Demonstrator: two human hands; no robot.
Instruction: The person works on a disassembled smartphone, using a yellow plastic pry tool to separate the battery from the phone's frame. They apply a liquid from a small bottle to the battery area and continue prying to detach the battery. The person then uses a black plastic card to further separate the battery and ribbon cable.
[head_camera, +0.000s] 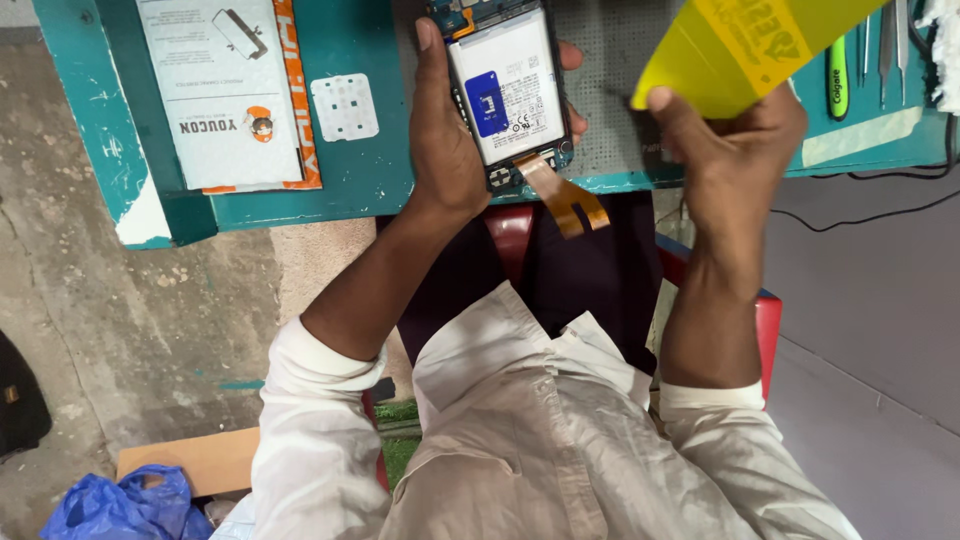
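Two hands work at the near edge of a teal bench (370, 190). The left hand (445, 130) wraps around an opened phone (510, 90), thumb along its left side and fingertips (570, 55) curling over the right edge, so the exposed inside faces up. A white battery (515, 100) with a blue label fills most of the phone's body, and an orange ribbon cable (565, 200) trails from its lower end past the bench edge. The right hand (735, 140) is closed on a yellow film (740, 50), pinching its lower edge between thumb and fingers and holding it up just right of the phone, apart from it. Beneath both lies a grey perforated mat (610, 120). Left of the phone rest a white box (225, 90) and a small white sheet (344, 107). Tweezers (887, 40) and a green tube (837, 75) lie at the far right.
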